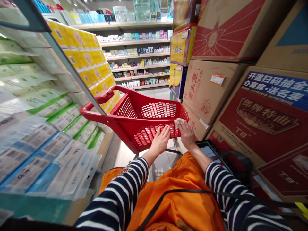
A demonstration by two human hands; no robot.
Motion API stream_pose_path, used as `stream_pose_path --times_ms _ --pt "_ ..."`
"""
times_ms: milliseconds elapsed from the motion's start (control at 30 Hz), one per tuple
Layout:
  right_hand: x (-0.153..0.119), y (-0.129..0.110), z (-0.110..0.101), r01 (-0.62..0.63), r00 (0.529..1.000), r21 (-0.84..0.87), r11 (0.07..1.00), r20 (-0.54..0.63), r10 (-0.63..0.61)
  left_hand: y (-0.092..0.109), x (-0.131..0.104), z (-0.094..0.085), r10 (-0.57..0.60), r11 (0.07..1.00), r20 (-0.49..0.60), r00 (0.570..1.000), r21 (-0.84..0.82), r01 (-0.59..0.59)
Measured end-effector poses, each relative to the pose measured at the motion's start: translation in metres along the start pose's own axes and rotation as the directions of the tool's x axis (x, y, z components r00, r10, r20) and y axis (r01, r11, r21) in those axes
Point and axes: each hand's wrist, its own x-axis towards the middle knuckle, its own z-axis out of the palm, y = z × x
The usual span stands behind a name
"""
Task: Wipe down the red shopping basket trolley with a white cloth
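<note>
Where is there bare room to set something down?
Bare floor shows between the red cart and the far shelves, and between it and the packages at left. Crowded: the cart's end, where the right hand holds a cloth near stacked cartons. The cart's bottom is mostly hidden.

This was a shop: a red shopping cart (141, 119) stood in an aisle (157, 93) between wrapped packs (47, 154) and stacked cartons (207, 88) with labels (218, 79), and shelves (141, 42) beyond displayed rows of small boxes (161, 34) and bottles (147, 62).
</note>
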Motion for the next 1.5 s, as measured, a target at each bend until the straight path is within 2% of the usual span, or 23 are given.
stream_pose_path --times_ms 100,200,300,367,467,533,567,667,733,800,900,967,1000,1100,1233,1300,1400,1500 --pt "0.008 0.006 0.001 -0.058 0.998 0.025 0.998 0.002 0.058 0.002 0.01 -0.004 -0.014 1.0 -0.026 1.0 -0.014 0.013" --pt "-0.014 0.003 0.013 -0.062 0.991 -0.005 0.998 0.115 0.062 0.008 0.01 -0.003 0.0 1.0 -0.022 1.0 -0.016 -0.001" --pt "-0.039 -0.004 0.022 -0.009 0.963 -0.013 1.0 0.269 0.012 0.011 0.004 0.004 0.027 1.0 0.006 1.0 -0.013 -0.027" --pt "-0.043 -0.005 0.02 0.018 0.961 0.014 1.0 0.276 -0.021 0.006 0.001 0.004 0.028 1.0 0.025 0.999 -0.008 -0.028" --pt "-0.022 0.002 0.009 -0.022 0.997 0.062 0.998 0.081 0.017 -0.024 -0.002 -0.008 -0.038 0.999 0.011 0.999 0.007 0.038" --pt "0.002 0.01 0.004 -0.122 0.991 0.093 0.988 -0.051 0.127 -0.057 -0.008 -0.022 -0.163 0.986 -0.025 0.986 0.029 0.164" --pt "0.014 0.013 0.003 -0.187 0.978 0.102 0.977 -0.078 0.195 -0.075 -0.013 -0.029 -0.242 0.969 -0.055 0.969 0.04 0.244" --pt "0.043 0.006 0.007 -0.353 0.935 0.085 0.932 -0.014 0.355 -0.124 -0.032 -0.046 -0.442 0.887 -0.14 0.886 0.077 0.455" --pt "0.057 -0.015 0.012 -0.377 0.925 0.07 0.923 0.068 0.373 -0.143 -0.043 -0.052 -0.441 0.883 -0.141 0.886 0.108 0.456" --pt "0.068 -0.048 0.017 -0.313 0.948 0.108 0.944 0.103 0.302 -0.151 -0.048 -0.055 -0.432 0.885 -0.138 0.891 0.125 0.448" --pt "0.083 -0.095 0.021 -0.099 0.994 0.223 0.97 0.076 0.084 -0.15 -0.046 -0.056 -0.466 0.866 -0.153 0.871 0.122 0.485" --pt "0.088 -0.111 0.022 0.001 0.998 0.262 0.965 0.056 -0.016 -0.148 -0.043 -0.056 -0.48 0.86 -0.157 0.863 0.11 0.498" --pt "0.089 -0.112 0.022 0.026 0.998 0.267 0.963 0.054 -0.042 -0.147 -0.042 -0.057 -0.484 0.86 -0.157 0.861 0.097 0.501" --pt "0.085 -0.088 0.021 0.017 0.998 0.244 0.97 0.059 -0.032 -0.144 -0.041 -0.059 -0.49 0.865 -0.155 0.858 0.036 0.5" --pt "0.08 -0.042 0.019 -0.148 0.989 0.182 0.972 0.058 0.139 -0.134 -0.036 -0.062 -0.499 0.864 -0.165 0.851 -0.014 0.504" --pt "0.087 -0.042 0.02 -0.199 0.98 0.179 0.964 0.058 0.192 -0.125 -0.028 -0.061 -0.512 0.857 -0.167 0.843 -0.035 0.514" --pt "0.106 -0.078 0.024 -0.122 0.992 0.243 0.962 0.074 0.107 -0.11 -0.011 -0.058 -0.539 0.842 -0.152 0.828 -0.069 0.535" --pt "0.122 -0.121 0.026 -0.019 0.999 0.33 0.944 0.052 0.002 -0.1 -0.005 -0.057 -0.491 0.871 -0.155 0.857 -0.104 0.48"
